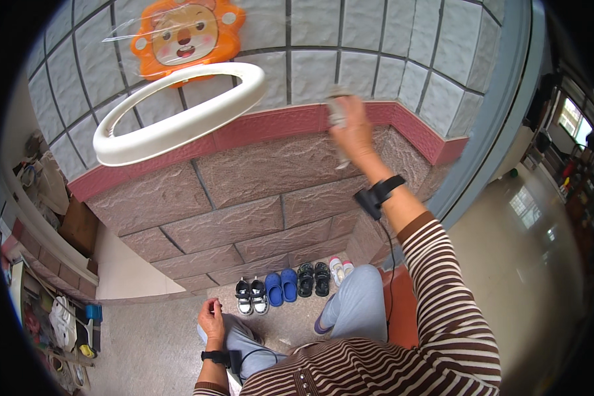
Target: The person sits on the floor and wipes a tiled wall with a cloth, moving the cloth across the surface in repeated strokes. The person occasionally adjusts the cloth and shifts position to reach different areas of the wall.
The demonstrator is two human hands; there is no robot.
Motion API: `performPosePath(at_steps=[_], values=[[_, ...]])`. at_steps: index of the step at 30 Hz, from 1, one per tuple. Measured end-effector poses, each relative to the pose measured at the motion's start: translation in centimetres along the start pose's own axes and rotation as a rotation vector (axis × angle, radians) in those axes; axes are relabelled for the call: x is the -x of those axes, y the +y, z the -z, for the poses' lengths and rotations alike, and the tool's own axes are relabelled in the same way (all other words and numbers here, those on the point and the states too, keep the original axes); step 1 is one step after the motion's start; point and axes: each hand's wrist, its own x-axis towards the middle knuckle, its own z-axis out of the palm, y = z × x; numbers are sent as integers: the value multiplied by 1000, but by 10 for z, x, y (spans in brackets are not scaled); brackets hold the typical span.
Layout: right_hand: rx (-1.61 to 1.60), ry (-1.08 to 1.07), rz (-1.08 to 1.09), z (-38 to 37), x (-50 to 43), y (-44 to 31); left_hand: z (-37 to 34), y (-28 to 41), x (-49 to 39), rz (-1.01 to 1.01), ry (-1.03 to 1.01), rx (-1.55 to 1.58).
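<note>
My right hand [354, 129] is raised against the wall, blurred, with a greyish cloth [337, 113] in its fingers. The cloth is at the pink tile border [272, 121], where rough white tiles [311, 76] meet brown stone-like tiles [272, 163]. My left hand [211, 319] hangs low over my left thigh, fingers loosely curled, with no object visible in it. Left of my right hand, a white plastic hoop [178, 119] juts out from the wall. Behind it an orange lion-face plaque [185, 37] shows shiny clear film.
Children's shoes line the wall's foot: black-and-white sneakers [251, 296], blue clogs [281, 288], dark sandals [313, 280] and white-pink shoes [338, 270]. A blue-grey door frame [490, 114] rises at right. A cluttered shelf [54, 326] stands at left. A cable runs from my right wrist strap [381, 194].
</note>
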Motion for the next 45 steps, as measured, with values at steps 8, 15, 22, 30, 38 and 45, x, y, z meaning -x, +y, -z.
performPosePath(at_steps=[8, 15, 22, 30, 38, 45], values=[[30, -322, 224, -7, -19, -75, -27, 16, -4, -67, -108, 1], [494, -460, -83, 91, -62, 56, 2, 6, 6, 20, -27, -32], [494, -530, -53, 74, -76, 36, 6, 5, 6, -10, -11, -76], [180, -315, 370, -38, -37, -138, -3, 16, 6, -45, -1, 7], [50, -187, 631, -142, -20, -279, 15, 10, 16, -11, 94, 32], [-25, -205, 789, -168, -10, -302, 8, 8, 13, -10, 86, 47]])
